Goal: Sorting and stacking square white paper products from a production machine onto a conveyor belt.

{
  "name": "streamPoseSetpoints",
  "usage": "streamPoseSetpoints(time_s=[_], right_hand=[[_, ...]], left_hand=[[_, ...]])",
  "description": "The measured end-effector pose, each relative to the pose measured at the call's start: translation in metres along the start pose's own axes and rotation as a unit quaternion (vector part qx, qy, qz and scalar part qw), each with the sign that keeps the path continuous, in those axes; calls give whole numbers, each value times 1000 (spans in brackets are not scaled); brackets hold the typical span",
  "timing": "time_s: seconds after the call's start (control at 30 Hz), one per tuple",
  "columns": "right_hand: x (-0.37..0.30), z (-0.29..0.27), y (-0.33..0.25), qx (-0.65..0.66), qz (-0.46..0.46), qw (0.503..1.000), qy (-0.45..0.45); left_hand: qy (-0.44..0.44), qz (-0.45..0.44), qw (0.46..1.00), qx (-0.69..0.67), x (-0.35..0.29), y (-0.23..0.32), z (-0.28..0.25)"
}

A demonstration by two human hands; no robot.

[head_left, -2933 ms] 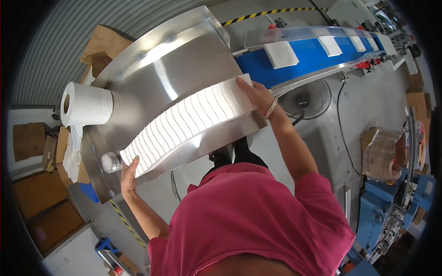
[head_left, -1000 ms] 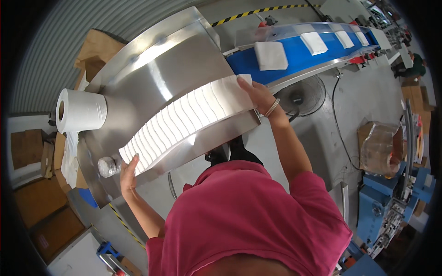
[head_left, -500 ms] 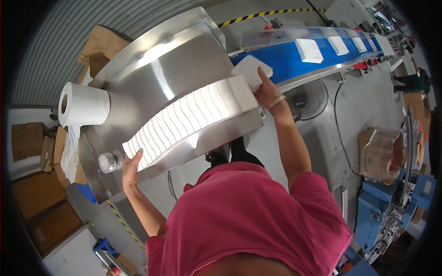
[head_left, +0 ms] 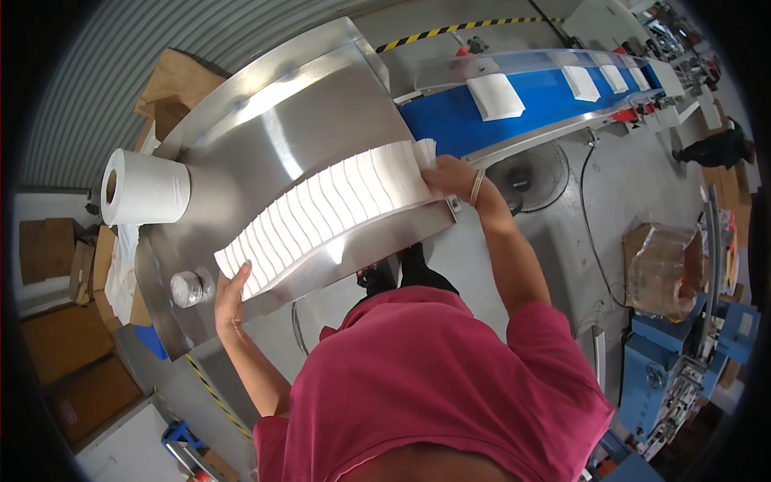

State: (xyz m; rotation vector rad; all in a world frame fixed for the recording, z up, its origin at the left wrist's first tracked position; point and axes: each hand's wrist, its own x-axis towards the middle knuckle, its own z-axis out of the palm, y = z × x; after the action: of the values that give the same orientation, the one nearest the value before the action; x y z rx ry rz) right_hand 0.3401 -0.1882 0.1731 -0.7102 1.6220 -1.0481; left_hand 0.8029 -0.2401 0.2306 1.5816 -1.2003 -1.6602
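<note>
A long curved row of folded white paper napkin stacks (head_left: pixel 321 210) stands on the stainless steel table (head_left: pixel 233 183), packed side by side. My left hand (head_left: pixel 230 299) grips the near left end of the row, thumb on the upper side and the other fingers mostly hidden. At the far right end, my right hand (head_left: pixel 451 177) is closed on a napkin stack (head_left: pixel 426 153) and holds it against the row. Part of that stack is covered by the hand. Beyond it, more napkin stacks (head_left: pixel 495 97) lie spaced along a blue conveyor belt (head_left: pixel 450 122).
A big white roll (head_left: pixel 152 187) and a small roll of clear film (head_left: pixel 188 289) stand on the table's left. Cardboard boxes (head_left: pixel 68 337) are at far left. Right of the table are a floor fan (head_left: pixel 526 181), a carton (head_left: pixel 662 273) and blue machinery (head_left: pixel 654 365). Another person (head_left: pixel 715 149) is far right.
My right hand has brought a napkin stack from the belt's end in against the row. The stacks on the belt have moved left, toward the table. My left hand stays put.
</note>
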Motion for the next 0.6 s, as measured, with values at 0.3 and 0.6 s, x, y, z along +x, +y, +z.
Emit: streamPoseSetpoints(time_s=[0.3, 0.6], right_hand=[[-24, 23, -25, 120, 15, 990, -68], [-2, 11, 1, -171, -57, 984, 11]], left_hand=[[-9, 3, 1000, 10, -1, 12, 22], [-8, -5, 1000, 16, 2, 9, 23]])
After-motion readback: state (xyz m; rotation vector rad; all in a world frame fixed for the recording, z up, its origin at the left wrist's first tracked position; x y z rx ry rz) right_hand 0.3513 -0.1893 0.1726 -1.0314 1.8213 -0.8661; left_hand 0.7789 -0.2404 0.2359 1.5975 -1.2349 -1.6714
